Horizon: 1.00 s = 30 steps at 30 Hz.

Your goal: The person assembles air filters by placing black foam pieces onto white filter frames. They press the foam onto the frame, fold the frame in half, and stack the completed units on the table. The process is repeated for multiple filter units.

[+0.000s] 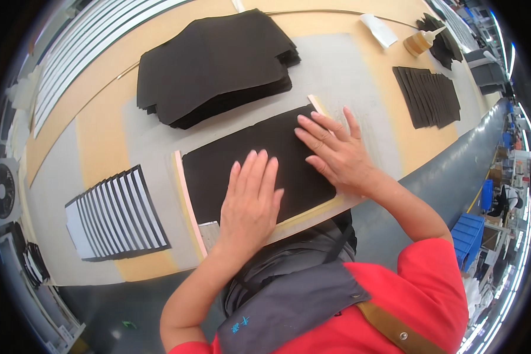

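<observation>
A flat black panel (277,150) lies on the table right before me, between two pale strips fixed to the tabletop; the left strip (186,194) is pinkish. On the panel's lower left part rests my left hand (251,194), its fingers stretched out flat. My right hand (333,144) lies over the panel's right side, fingers spread, nothing in them. Just beyond the panel stands a thick stack of black cut sheets (215,65) with notched corners. A small light piece (209,231) shows at the panel's near left corner, partly hidden by my left hand.
A fanned row of white pieces with black edges (118,215) lies at the left. On the right is a fan of black pieces (428,97). Behind it stand a glue bottle (422,41) with amber contents and a white crumpled piece (379,30). A blue crate (467,239) sits beyond the table's right edge.
</observation>
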Each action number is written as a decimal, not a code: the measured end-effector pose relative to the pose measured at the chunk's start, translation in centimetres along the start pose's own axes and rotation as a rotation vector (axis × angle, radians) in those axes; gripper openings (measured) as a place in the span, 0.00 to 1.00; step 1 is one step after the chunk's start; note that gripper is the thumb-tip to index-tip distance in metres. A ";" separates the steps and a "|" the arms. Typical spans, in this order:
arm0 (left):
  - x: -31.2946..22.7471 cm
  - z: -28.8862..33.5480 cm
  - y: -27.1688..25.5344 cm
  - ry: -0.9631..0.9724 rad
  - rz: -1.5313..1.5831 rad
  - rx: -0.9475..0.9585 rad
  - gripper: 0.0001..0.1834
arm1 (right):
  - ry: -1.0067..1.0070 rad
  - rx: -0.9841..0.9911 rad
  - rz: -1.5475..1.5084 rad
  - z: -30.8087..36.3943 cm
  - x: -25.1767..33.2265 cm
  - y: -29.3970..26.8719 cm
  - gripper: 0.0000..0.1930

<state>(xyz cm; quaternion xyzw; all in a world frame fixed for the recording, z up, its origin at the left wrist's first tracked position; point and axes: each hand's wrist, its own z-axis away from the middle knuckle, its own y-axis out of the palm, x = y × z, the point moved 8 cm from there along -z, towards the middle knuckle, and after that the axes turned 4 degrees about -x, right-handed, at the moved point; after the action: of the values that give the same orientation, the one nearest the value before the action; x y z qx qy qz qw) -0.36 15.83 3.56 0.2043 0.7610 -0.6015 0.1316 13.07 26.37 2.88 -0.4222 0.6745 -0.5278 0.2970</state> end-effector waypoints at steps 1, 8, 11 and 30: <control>0.2 -0.8 0.4 0.011 -0.013 -0.021 0.29 | 0.018 -0.008 0.029 0.3 -0.9 0.3 0.25; 1.8 -2.4 1.4 -0.038 -0.054 -0.087 0.31 | 0.027 -0.013 0.036 -0.2 -1.8 0.7 0.25; 2.1 -2.2 1.7 -0.070 -0.050 -0.083 0.33 | 0.043 -0.006 0.017 -0.3 -1.7 0.7 0.25; 2.6 -2.3 1.8 -0.085 -0.088 -0.101 0.33 | 0.110 0.145 -0.261 -6.8 -6.3 0.2 0.14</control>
<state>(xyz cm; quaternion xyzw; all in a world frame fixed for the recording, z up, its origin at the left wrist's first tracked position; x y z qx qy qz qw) -1.71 18.77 1.45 0.1383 0.7923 -0.5756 0.1474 10.25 35.09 4.16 -0.4543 0.5894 -0.6313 0.2182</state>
